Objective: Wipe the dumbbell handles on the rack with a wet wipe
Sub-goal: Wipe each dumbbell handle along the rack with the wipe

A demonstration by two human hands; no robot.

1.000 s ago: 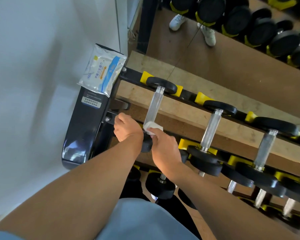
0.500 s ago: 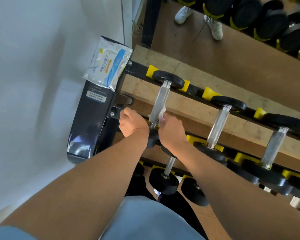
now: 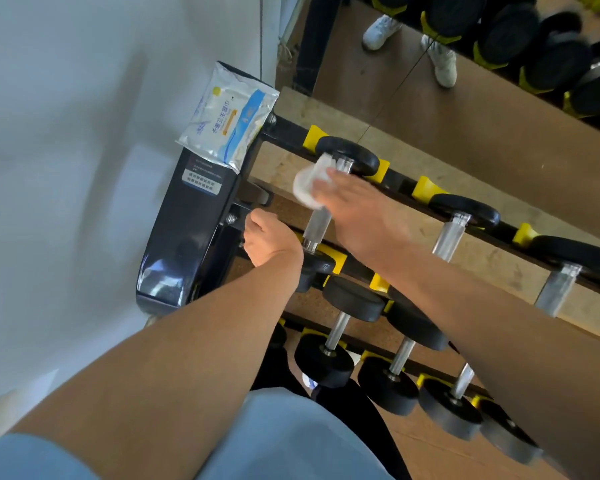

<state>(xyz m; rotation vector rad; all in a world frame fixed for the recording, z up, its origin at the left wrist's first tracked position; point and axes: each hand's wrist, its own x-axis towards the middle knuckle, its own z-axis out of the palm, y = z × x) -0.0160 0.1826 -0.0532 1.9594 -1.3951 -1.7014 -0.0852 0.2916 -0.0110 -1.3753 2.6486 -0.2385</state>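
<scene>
A black dumbbell with a chrome handle (image 3: pixel 317 221) lies leftmost on the top tier of the rack (image 3: pixel 284 133). My right hand (image 3: pixel 355 206) holds a white wet wipe (image 3: pixel 309 183) wrapped round the far part of that handle, close to the far weight head (image 3: pixel 349 155). My left hand (image 3: pixel 269 239) is curled over the near end of the same dumbbell, at the rack's left corner; what its fingers hold is hidden.
A pack of wet wipes (image 3: pixel 227 117) lies on the rack's black end panel (image 3: pixel 184 233), beside the white wall. More dumbbells (image 3: pixel 452 230) fill the top tier to the right and the lower tiers (image 3: pixel 354 299). A mirror behind reflects white shoes (image 3: pixel 442 62).
My right hand has slid the wipe along the handle from the near end up to the far end. My left hand has stayed at the near end.
</scene>
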